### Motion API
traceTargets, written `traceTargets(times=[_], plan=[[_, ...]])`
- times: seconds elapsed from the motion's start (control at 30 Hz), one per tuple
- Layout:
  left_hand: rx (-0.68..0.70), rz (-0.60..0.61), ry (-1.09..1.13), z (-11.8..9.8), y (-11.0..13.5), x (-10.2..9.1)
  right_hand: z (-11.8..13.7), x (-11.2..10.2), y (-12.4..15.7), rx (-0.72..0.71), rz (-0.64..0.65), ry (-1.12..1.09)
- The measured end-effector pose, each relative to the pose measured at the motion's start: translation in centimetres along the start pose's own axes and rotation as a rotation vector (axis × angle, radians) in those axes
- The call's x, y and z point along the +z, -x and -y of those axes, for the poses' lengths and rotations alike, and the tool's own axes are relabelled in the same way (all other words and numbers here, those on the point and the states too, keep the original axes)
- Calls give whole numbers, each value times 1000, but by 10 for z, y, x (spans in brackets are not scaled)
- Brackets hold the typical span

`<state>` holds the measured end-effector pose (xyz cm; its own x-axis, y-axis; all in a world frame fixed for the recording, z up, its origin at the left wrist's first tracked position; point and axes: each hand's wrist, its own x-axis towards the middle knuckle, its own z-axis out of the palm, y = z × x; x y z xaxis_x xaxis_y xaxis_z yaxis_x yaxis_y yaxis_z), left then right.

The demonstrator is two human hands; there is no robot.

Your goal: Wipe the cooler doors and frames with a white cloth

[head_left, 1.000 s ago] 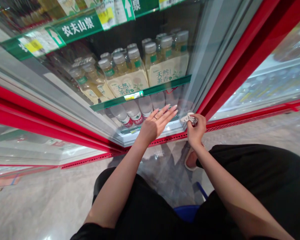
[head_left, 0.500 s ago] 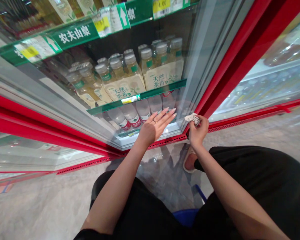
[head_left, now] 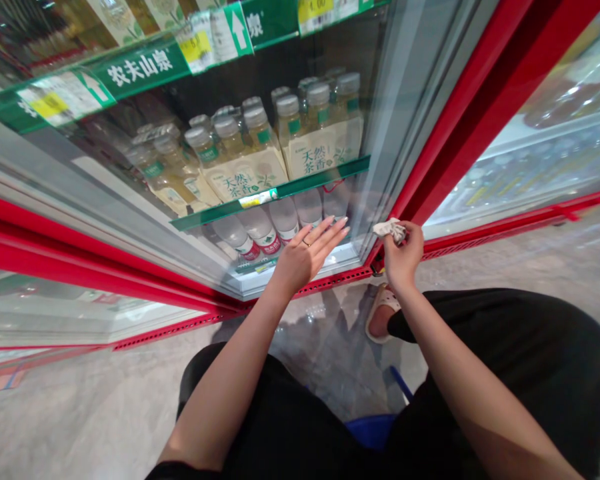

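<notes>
My left hand [head_left: 307, 253] lies flat with its fingers stretched out, at the lower part of the glass door [head_left: 360, 200] of a drinks fridge. A ring shows on one finger, and nothing is in this hand. Beside the door's red frame [head_left: 430, 147], my right hand [head_left: 404, 257] pinches a crumpled whitish cloth or tissue [head_left: 391, 231] between thumb and fingers. Behind the glass stand packs of tea bottles [head_left: 250, 163] on a shelf, with red-labelled water bottles [head_left: 266, 241] below them.
Green shelf strips [head_left: 140, 67] carry price tags. More glass-fronted fridges with red frames [head_left: 520, 230] stand left and right. Grey shiny floor [head_left: 80, 407] lies below. Part of a blue seat or stool [head_left: 373, 430] shows between my legs.
My right hand has moved slightly to the right with the crumpled cloth, off toward the red frame. My left hand stays nearly in place. The view has shifted a little.
</notes>
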<state>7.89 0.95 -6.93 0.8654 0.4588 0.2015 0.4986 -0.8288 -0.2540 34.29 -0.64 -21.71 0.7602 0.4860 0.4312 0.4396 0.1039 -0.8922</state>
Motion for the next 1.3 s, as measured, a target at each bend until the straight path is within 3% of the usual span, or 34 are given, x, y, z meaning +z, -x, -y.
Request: traceTargets(times=[0.1,0.17,0.27,0.4,0.63,0.83,0.93,1.1,1.3], plan=[[-1,-6,-12,0,2,1,-3,-2,-15,-40,-29,-24],[-1,-10,-14,0,3,1,-8,-2,-16,9,-56,-7],[-5,-10,-13,0,4,1,-15,-1,-2,82,-18,32],[-5,-11,-8,-1,5,1,-15,0,17,77,62,19],[-21,-20,-4,-1,11,2,-22,7,16,84,-18,13],[-35,13,-1,0,14,-1,-36,10,32,137,33,24],[-31,18,-3,0,15,0,-36,8,22,120,41,21],[-14,-12,-29,-1,17,4,-41,6,5,162,-61,-1],[-14,-10,-11,-1,16,5,-37,8,31,174,42,-27]])
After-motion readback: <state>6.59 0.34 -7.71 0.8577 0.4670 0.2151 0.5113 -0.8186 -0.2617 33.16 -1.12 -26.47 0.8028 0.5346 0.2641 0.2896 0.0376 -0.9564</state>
